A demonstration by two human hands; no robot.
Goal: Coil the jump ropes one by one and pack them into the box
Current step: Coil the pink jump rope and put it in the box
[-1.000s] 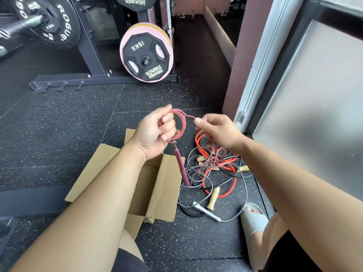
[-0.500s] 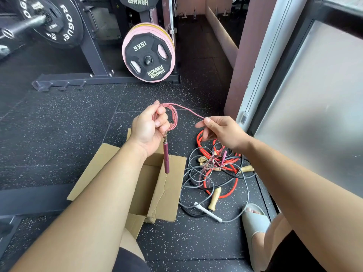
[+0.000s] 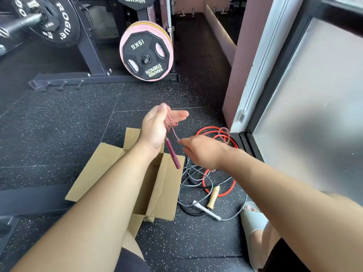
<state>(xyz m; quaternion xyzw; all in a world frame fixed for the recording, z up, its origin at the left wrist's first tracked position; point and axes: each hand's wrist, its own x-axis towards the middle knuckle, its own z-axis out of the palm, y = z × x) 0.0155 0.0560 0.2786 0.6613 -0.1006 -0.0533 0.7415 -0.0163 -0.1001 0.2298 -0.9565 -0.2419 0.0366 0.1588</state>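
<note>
The left hand (image 3: 157, 127) lies spread, palm up, above the box (image 3: 163, 185), loops of the pink rope (image 3: 170, 122) draped over it, handle (image 3: 172, 154) dangling; the right hand (image 3: 202, 151) pinches the loose cord (image 3: 175, 134) just below. This rope is part-coiled, nothing visibly packed, other ropes (image 3: 216, 134) tangled right of the box. Earlier the left fingers (image 3: 179, 114) curled round the loops.

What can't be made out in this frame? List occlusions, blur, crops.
Head view only:
- box interior: the left forearm covers the opening, so the contents are unknown.
- pink rope loops on the left hand: motion blur, count unreadable.
- Its second handle: not visible.
- right hand: seen from the back, fingertips pinching the rope mostly hidden.
- rope pile: right hand and forearm cover part, number of ropes uncertain.
</note>
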